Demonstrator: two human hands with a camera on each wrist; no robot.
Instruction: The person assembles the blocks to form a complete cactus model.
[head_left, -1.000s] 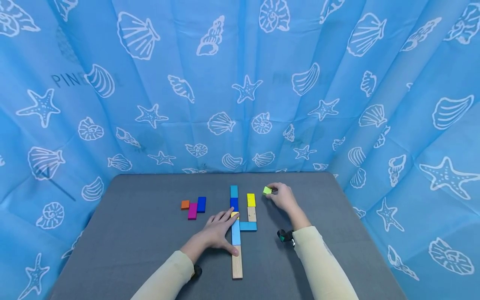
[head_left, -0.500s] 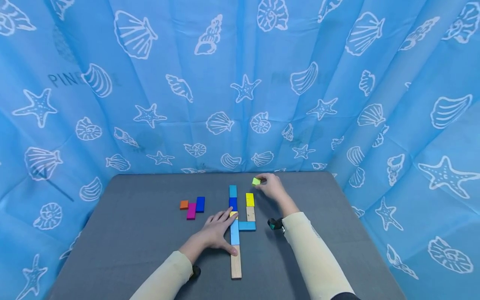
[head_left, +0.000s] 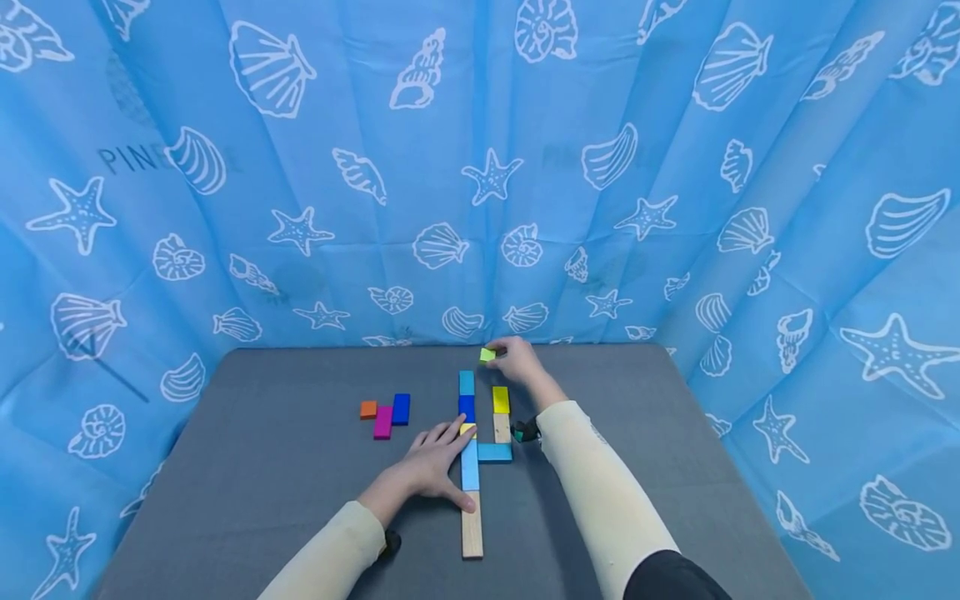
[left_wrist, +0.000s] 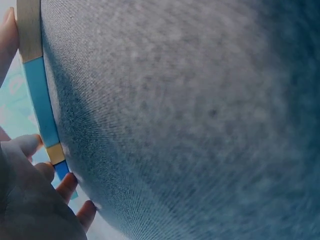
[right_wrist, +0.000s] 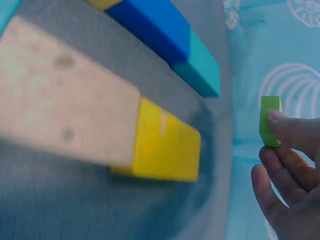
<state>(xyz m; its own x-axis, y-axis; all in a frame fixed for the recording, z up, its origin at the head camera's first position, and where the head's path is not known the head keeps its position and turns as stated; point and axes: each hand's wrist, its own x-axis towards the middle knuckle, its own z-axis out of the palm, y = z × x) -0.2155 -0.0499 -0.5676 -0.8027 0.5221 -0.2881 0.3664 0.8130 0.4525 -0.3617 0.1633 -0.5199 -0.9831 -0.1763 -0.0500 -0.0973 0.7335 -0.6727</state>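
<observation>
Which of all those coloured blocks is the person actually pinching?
The small lime-green block, between thumb and fingers of the right hand. The other blocks in view lie on the grey table.

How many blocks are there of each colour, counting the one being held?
Dark blue blocks: 2
Light blue or teal blocks: 3
Yellow blocks: 2
Bare wood blocks: 2
Orange block: 1
Magenta block: 1
Lime green block: 1
Total in view: 12

The head view faces forward-down; close wrist views, seemingly tilted, share parts of its block row (head_left: 470,468).
</observation>
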